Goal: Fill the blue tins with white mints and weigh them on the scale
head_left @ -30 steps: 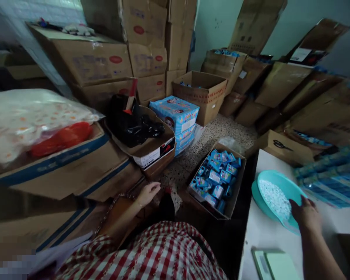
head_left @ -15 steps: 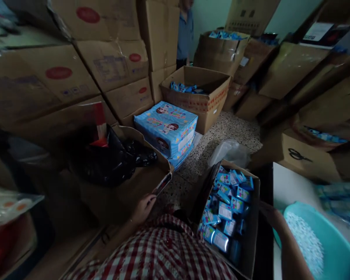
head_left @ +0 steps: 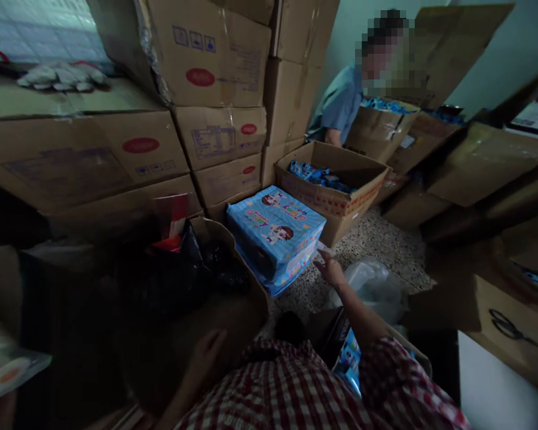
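Observation:
My right hand (head_left: 330, 270) reaches forward with its fingers apart and holds nothing. Its fingertips are close to the right corner of a blue printed package (head_left: 275, 230), shaped like a box and resting on another blue pack on the floor. In dim light and blur, my left hand (head_left: 210, 349) hovers low in front of an open carton (head_left: 262, 292); its fingers are too smeared to read. Black plastic bags (head_left: 170, 286) fill that carton. Beneath my right forearm, a carton of small blue packets (head_left: 350, 352) is partly hidden.
A person in a blue shirt (head_left: 341, 98) leans behind an open carton (head_left: 354, 203) of blue packets. Stacked cartons (head_left: 219, 65) line the left side. A clear plastic bag (head_left: 370, 278) lies on the speckled floor. Black scissors (head_left: 513, 328) rest on a carton at right.
My right hand has swung from beside the carton of packets forward to the blue package. My left hand has left the carton's edge. The view has turned, and the person at the back now bends down.

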Tool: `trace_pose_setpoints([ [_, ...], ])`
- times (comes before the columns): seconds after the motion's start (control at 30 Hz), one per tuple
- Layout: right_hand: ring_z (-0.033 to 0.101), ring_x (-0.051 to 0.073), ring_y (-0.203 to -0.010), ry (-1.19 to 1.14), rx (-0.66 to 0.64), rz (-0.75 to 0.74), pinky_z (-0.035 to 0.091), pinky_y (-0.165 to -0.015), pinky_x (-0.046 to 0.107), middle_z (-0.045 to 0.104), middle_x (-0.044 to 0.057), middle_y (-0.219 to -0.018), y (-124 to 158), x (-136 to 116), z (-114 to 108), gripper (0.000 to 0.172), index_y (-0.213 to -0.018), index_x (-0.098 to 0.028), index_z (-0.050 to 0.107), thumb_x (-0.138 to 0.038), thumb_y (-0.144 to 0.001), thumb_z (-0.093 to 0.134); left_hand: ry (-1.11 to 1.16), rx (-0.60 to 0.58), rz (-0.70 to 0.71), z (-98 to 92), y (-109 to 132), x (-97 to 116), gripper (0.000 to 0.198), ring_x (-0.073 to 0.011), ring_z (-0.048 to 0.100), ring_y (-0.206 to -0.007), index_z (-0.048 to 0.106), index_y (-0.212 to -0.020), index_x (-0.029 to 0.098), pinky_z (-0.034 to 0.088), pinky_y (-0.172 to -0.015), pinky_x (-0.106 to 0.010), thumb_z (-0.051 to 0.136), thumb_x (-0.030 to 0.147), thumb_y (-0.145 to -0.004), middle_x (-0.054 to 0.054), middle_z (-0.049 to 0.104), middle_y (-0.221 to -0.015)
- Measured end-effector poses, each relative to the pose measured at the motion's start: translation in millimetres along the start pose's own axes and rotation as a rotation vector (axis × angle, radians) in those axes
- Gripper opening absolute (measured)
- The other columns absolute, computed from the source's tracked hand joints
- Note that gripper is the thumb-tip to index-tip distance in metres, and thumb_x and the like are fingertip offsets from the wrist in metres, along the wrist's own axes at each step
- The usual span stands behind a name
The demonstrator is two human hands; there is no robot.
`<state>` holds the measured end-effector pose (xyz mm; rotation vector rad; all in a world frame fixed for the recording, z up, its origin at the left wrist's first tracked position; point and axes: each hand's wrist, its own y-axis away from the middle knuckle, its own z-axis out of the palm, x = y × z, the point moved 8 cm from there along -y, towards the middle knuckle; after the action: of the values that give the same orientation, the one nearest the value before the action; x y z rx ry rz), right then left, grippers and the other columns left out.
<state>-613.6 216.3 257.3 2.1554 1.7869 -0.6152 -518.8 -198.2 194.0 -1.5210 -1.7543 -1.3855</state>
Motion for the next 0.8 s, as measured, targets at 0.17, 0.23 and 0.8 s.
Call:
trace_pose_setpoints([
  [0.17, 0.046, 0.026, -0.117, 0.194, 0.439, -0.206, 0.037, -0.098, 0.042, 0.051, 0.019, -0.124, -113.8, 26.4, -110.3, 0.05, -0.124, -0.009, 0.046, -0.039, -0.084, 0.043, 0.233, 0.241, -0.033, -1.3, -46.2, 62.3, 0.059, -0.0241, 0.064, -0.082, 0.064, -0.079, 0.021, 0.052, -0.074, -0.029, 0.051, 0.073, -0.057, -0.005, 0.07, -0.082],
  [0.23, 0.041, 0.027, -0.121, 0.27, 0.528, -0.288, 0.034, -0.101, 0.044, 0.048, 0.018, -0.128, -155.5, 43.1, -148.9, 0.051, -0.126, -0.009, 0.044, -0.042, -0.086, 0.042, 0.364, 0.269, -0.063, 26.1, -72.5, 85.4, 0.06, -0.0228, 0.064, -0.078, 0.064, -0.081, 0.02, 0.052, -0.071, -0.028, 0.055, 0.073, -0.055, -0.005, 0.069, -0.08],
  [0.8, 0.057, 0.025, -0.1, 0.619, 0.233, -0.211, 0.039, -0.087, 0.039, 0.065, 0.011, -0.11, -383.7, 198.8, -249.1, 0.043, -0.107, -0.017, 0.065, -0.044, -0.088, 0.038, 0.573, -0.077, -0.181, 218.9, -243.2, 239.1, 0.049, -0.0165, 0.057, -0.061, 0.064, -0.072, 0.018, 0.045, -0.056, -0.026, 0.064, 0.065, -0.059, -0.002, 0.062, -0.064],
])
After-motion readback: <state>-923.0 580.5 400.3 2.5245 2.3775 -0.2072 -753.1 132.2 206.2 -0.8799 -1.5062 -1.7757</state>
